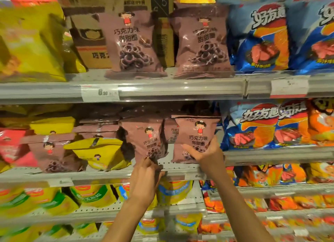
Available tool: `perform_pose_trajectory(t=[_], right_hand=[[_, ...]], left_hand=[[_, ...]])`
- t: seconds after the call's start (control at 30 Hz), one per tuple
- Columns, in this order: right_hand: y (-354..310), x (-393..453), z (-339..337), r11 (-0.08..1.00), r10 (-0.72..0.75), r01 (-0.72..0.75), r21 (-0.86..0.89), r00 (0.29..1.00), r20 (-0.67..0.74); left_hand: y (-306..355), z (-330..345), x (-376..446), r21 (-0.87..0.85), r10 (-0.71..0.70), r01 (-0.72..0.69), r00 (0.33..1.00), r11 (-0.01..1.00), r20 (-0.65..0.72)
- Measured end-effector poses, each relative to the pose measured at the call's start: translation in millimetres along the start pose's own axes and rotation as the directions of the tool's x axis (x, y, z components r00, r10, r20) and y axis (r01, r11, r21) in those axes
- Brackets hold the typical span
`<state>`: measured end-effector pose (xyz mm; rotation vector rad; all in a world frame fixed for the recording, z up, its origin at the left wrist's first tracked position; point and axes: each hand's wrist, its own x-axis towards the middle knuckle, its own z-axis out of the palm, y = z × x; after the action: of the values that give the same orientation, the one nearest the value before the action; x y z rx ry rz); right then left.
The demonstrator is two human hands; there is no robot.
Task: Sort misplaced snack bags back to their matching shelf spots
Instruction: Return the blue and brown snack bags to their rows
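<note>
My right hand clasps a brown bag; my left hand pinches its neighbour. I'd stand both upright, right of the yellow bag.

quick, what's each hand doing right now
Left hand: pinches the bottom edge of a brown snack bag.
Right hand: grips another brown bag.
</note>
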<state>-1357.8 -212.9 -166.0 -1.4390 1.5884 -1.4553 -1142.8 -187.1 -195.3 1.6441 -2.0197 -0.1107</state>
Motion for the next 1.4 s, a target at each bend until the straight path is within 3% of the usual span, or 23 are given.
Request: perform_pose_trajectory(t=[0.33, 0.5, 0.6, 0.67, 0.77, 0.87, 1.0, 1.07, 1.2, 1.4], right_hand=[[45.6, 34.6, 19.3, 0.97, 0.121, -0.088, -0.225, 0.983, 0.136], [43.4, 39.9, 16.7, 0.944, -0.004, 0.048, -0.326, 0.991, 0.134], [35.5, 42.6, 12.9, 0.919, 0.267, -0.173, -0.354, 0.934, 0.236], [36.6, 41.8, 12.1, 0.911, 0.303, -0.212, -0.355, 0.926, 0.225], [29.4, 20.9, 8.3, 0.917, 0.103, -0.043, -0.397, 0.986, 0.131], [19.6, -10.0, 5.9, 0.873, -0.102, 0.086, -0.481, 0.995, -0.008], [2.8, -38.0, 14.5, 0.892, -0.221, 0.149, -0.427, 0.968, -0.123], [-4.4, -48.8, 28.8, 0.924, -0.228, 0.175, -0.339, 0.966, -0.123], [-15.6, -62.8, 73.3, 0.971, -0.168, 0.16, -0.18, 0.985, -0.03], [-30.0, -77.1, 153.2, 0.996, -0.09, 0.09, 0.004, 0.988, 0.123]], left_hand=[[0.9, 5.0, 8.3, -0.005, -0.102, 0.102, 0.994, 0.995, -0.026], [6.9, 3.6, 10.1, 0.028, -0.122, 0.122, 0.993, 0.992, 0.004], [7.7, 3.3, 8.5, 0.028, -0.12, 0.12, 0.993, 0.992, 0.008], [8.7, 4.9, 6.8, 0.031, -0.11, 0.11, 0.994, 0.993, -0.019], [9.2, 9.1, 4.1, 0.046, -0.111, 0.114, 0.992, 0.992, -0.061], [7.4, 12.4, 1.6, 0.028, -0.104, 0.106, 0.992, 0.994, -0.078], [3.2, 12.7, -2.6, -0.015, -0.113, 0.112, 0.99, 0.994, -0.082], [0.3, 10.2, -8.9, -0.117, -0.126, 0.115, 0.988, 0.987, -0.092], [-13.1, -3.3, -31.3, -0.331, -0.131, 0.064, 0.974, 0.941, -0.185], [-80.1, -43.7, -58.6, -0.469, -0.32, 0.127, 0.876, 0.874, -0.36]])
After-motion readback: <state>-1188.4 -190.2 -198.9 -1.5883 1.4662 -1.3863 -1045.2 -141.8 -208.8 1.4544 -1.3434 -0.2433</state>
